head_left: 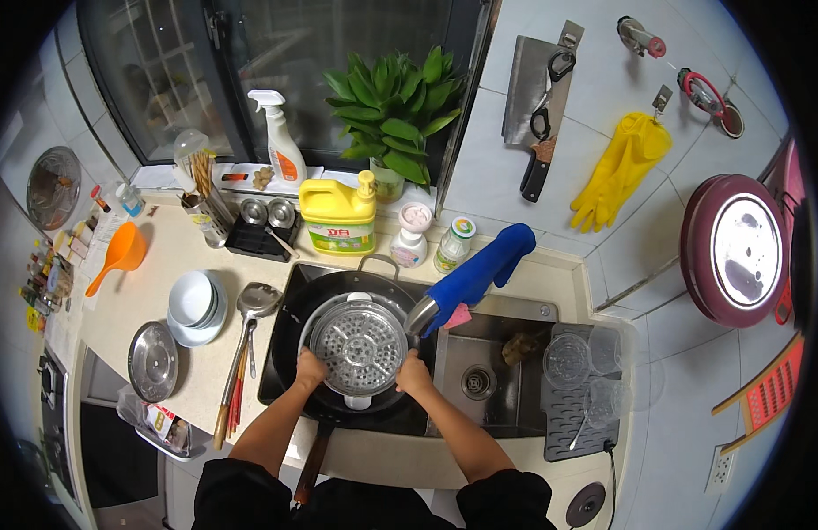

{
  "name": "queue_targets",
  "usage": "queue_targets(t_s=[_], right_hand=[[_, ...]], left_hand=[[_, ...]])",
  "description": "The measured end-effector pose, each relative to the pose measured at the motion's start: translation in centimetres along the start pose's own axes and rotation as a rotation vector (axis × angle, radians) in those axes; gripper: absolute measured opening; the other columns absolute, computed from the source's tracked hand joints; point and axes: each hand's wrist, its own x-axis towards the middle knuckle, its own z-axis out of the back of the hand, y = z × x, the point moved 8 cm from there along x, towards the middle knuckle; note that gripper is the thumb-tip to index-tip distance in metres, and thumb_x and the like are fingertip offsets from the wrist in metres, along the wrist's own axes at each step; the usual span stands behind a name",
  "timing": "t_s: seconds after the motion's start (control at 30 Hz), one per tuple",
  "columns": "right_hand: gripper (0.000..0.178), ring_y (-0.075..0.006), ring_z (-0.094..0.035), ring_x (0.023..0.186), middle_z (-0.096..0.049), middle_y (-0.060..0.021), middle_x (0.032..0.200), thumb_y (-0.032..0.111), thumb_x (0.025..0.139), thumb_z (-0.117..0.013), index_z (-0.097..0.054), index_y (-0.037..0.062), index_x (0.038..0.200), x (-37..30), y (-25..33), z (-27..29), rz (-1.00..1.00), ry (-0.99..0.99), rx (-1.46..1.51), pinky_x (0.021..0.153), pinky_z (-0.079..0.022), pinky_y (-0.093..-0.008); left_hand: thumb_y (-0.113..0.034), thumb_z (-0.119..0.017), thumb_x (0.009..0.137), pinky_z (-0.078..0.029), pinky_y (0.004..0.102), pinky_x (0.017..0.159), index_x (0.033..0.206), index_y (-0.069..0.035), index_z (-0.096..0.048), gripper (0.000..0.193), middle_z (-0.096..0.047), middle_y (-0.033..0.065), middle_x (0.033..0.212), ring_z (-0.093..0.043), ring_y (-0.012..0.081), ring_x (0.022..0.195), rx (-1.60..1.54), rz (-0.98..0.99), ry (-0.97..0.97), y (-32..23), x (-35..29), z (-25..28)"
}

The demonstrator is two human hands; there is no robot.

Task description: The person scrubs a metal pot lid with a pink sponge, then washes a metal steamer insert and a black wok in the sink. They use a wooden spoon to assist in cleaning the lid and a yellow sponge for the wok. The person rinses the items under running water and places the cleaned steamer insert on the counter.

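Note:
A round metal steamer tray [359, 349] with many holes and pale handles sits inside a large black wok [290, 300]. The wok rests over the left sink basin, its wooden handle [313, 464] pointing toward me. My left hand [312, 367] grips the tray's left rim, fingers curled over the edge. On the opposite rim, my right hand [414, 374] is closed the same way. Just right of the wok, a blue cloth [480, 269] hangs over the metal faucet [420, 314].
Left of the wok lie a spatula [258, 300], stacked bowls [192, 299] and a metal lid [153, 362]. Behind stand a yellow detergent jug [338, 215] and bottles. The right basin [502, 389] borders a drying mat [564, 433] with clear glasses. A cleaver [533, 88] hangs on the wall.

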Motion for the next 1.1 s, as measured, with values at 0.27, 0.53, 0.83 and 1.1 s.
queue_targets(t_s=[0.27,0.53,0.83,1.1], right_hand=[[0.022,-0.0394,-0.063,0.072,-0.062,-0.0219,0.082,0.009,0.081,-0.051,-0.055,-0.0048,0.096,2.7,1.9,6.2,0.307,-0.561,-0.331,0.067,-0.050,-0.0485],[0.037,-0.0336,-0.058,0.095,-0.061,-0.0168,0.100,0.031,0.080,-0.061,-0.057,0.0077,0.109,7.9,-2.2,13.2,0.321,-0.664,-0.065,0.083,-0.044,-0.0432],[0.054,-0.0369,-0.053,0.101,-0.053,-0.0244,0.105,0.019,0.064,-0.075,-0.045,-0.0022,0.104,0.4,4.6,2.0,0.210,-0.157,0.026,0.087,-0.044,-0.0389],[0.055,-0.0400,-0.047,0.102,-0.046,-0.0206,0.107,0.027,0.067,-0.075,-0.046,-0.0010,0.103,-0.9,8.6,-6.2,0.762,-0.139,-0.478,0.082,-0.043,-0.0422]], left_hand=[[-0.019,-0.073,0.067,-0.052,0.0406,0.079,0.108,0.007,-0.054,0.051,-0.062,0.0250,0.098,-0.061,0.0392,0.092,0.114,-0.117,0.079,4.3,3.6,-1.9],[-0.003,-0.050,0.071,-0.050,0.0428,0.062,0.115,0.001,-0.049,0.044,-0.058,0.0115,0.088,-0.059,0.0283,0.081,-0.679,0.365,0.404,2.0,-0.4,-2.8],[-0.048,-0.041,0.091,-0.041,0.0334,0.093,0.131,-0.002,-0.040,0.061,-0.051,0.0229,0.123,-0.049,0.0317,0.115,-0.463,0.116,0.021,0.7,0.1,-1.2],[-0.018,-0.064,0.074,-0.045,0.0273,0.071,0.106,0.003,-0.049,0.041,-0.058,0.0130,0.093,-0.054,0.0168,0.083,-0.943,0.201,0.159,-2.4,-3.4,2.3]])
